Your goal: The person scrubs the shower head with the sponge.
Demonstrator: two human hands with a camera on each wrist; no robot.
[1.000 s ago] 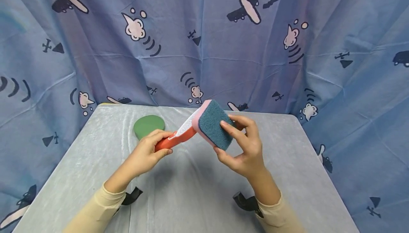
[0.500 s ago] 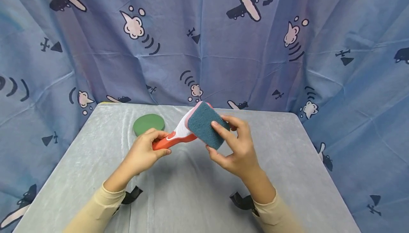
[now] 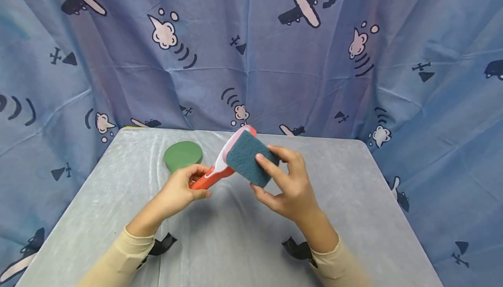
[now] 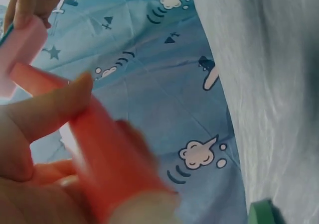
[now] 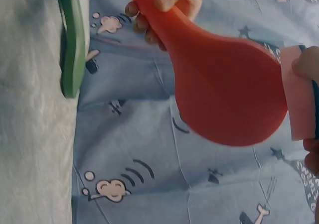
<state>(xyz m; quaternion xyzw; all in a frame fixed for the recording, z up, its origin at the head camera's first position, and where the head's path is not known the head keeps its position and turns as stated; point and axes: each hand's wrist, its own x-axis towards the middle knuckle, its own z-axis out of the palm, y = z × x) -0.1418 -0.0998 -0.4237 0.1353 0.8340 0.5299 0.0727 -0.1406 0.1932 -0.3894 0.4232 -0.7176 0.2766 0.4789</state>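
My left hand (image 3: 177, 196) grips the red handle of a paddle-shaped tool (image 3: 214, 178) with a white face, held raised over the table. Its smooth red rounded back (image 5: 229, 92) shows in the right wrist view. My right hand (image 3: 292, 191) pinches a scouring sponge (image 3: 248, 158) by its edges, dark teal scrub side outward. The sponge's pink layer (image 5: 296, 102) faces the paddle's head and appears to touch its edge. Much of the white face is hidden behind the sponge. In the left wrist view the handle (image 4: 109, 154) lies between thumb and fingers.
A green round flat object (image 3: 182, 153) lies on the pale grey cloth-covered table (image 3: 353, 208) at the back left, just beyond my left hand. A blue curtain (image 3: 220, 38) printed with airplanes hangs behind and at the sides.
My right hand has moved the sponge left and slightly down across the paddle-shaped tool. The tool has tilted a little, and its red far rim now shows above the sponge. The left hand barely moved.
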